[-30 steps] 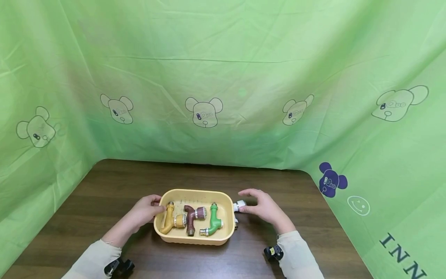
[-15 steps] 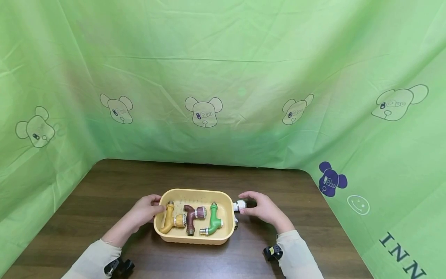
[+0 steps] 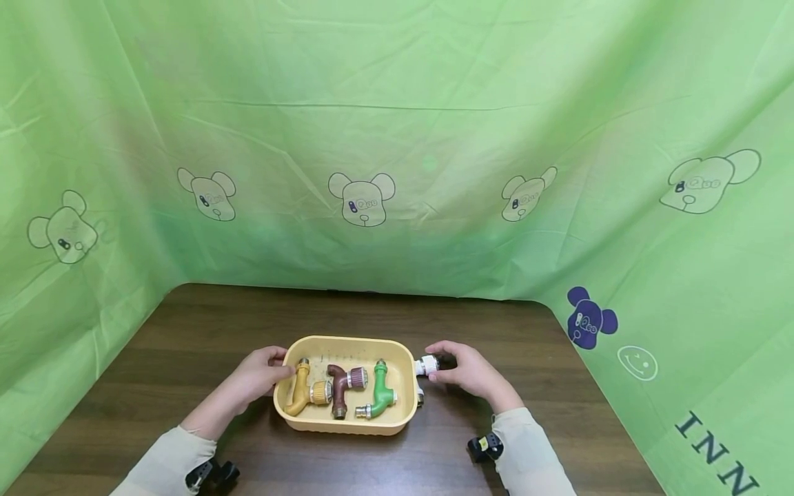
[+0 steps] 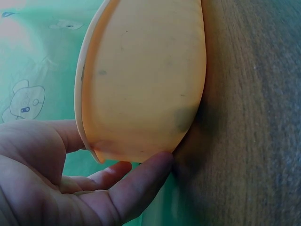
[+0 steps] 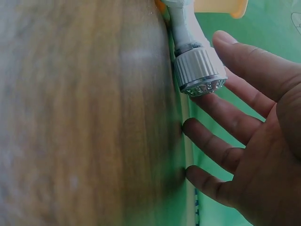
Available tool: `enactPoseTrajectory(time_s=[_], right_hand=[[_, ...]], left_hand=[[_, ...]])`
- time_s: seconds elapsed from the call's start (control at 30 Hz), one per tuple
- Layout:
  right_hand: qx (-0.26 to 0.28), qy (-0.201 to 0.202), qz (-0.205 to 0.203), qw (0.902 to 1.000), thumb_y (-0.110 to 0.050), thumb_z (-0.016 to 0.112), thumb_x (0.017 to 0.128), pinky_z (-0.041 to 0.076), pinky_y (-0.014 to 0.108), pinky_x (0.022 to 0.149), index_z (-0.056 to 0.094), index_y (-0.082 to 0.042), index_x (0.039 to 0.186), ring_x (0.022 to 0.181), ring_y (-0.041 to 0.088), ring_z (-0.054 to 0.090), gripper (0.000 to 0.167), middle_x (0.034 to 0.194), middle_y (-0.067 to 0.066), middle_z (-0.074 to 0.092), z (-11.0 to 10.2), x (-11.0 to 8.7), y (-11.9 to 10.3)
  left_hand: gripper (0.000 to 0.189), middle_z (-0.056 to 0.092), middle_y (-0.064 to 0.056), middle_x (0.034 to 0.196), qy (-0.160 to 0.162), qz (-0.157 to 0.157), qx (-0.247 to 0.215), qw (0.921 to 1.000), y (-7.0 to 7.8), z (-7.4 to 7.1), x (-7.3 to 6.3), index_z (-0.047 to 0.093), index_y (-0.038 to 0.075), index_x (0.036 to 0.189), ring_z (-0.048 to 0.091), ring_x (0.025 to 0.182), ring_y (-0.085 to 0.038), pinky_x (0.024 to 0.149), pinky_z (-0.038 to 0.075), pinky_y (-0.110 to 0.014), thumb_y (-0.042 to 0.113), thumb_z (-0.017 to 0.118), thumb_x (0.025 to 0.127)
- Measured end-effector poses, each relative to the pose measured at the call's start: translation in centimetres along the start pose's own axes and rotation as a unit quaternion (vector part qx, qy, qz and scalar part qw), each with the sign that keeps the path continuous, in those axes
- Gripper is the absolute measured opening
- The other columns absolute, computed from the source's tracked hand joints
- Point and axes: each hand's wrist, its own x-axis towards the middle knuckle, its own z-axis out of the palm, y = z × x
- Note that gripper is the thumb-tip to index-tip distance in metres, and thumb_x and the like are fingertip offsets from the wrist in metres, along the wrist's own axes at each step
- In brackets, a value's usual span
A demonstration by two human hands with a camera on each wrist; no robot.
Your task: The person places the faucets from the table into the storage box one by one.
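A pale yellow plastic tub (image 3: 347,346) sits on the table. Inside lie a yellow tap (image 3: 300,389), a maroon tap (image 3: 338,393) and a green tap (image 3: 380,390). My left hand (image 3: 257,374) grips the tub's left end, thumb over the rim; the left wrist view shows the other fingers along its outer wall. Outside the right end lies a white tap (image 3: 426,365) with a ribbed knob (image 5: 200,66). My right hand (image 3: 466,370) is around that knob, its fingers spread apart, with the thumb on one side and fingertips close to it on the other.
A small dark and silvery part (image 3: 420,397) shows beside the tub's right end, mostly hidden. The brown wooden table (image 3: 347,465) is bounded at the back and sides by a green curtain (image 3: 366,124) with bear prints. Each wrist wears a black camera.
My right hand has shifted slightly toward me, and a dark gap now shows between its thumb and index finger at the white tap. Left hand, tub and taps have stayed in place.
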Motion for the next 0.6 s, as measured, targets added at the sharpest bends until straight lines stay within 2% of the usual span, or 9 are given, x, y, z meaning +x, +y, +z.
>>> enactPoseTrajectory(time_s=[0.17, 0.6], right_hand=[[0.0, -0.003, 0.001, 1.0, -0.018, 0.084, 0.085, 0.049, 0.052, 0.102, 0.067, -0.006, 0.129, 0.114, 0.027, 0.062, 0.048, 0.117, 0.006, 0.07, -0.14, -0.01, 0.05], [-0.02, -0.01, -0.002, 0.9998, -0.012, 0.085, 0.081, 0.05, 0.047, 0.096, 0.07, -0.009, 0.122, 0.106, 0.022, 0.062, 0.044, 0.11, 0.002, 0.07, 0.21, 0.57, 0.34]], left_hand=[[0.045, 0.063, -0.021, 0.114, 0.001, 0.001, 0.003, 1.0, 0.13, 0.17, -0.02, 0.051, -0.012, 0.135, 0.069, 0.092, -0.022, 0.073, 0.064, -0.04, 0.007, 0.065, 0.096], [0.043, 0.064, -0.019, 0.112, 0.012, -0.005, 0.002, 0.9999, -0.11, 0.1, 0.08, 0.054, -0.01, 0.134, 0.068, 0.091, -0.021, 0.072, 0.064, -0.039, 0.006, 0.066, 0.095]])
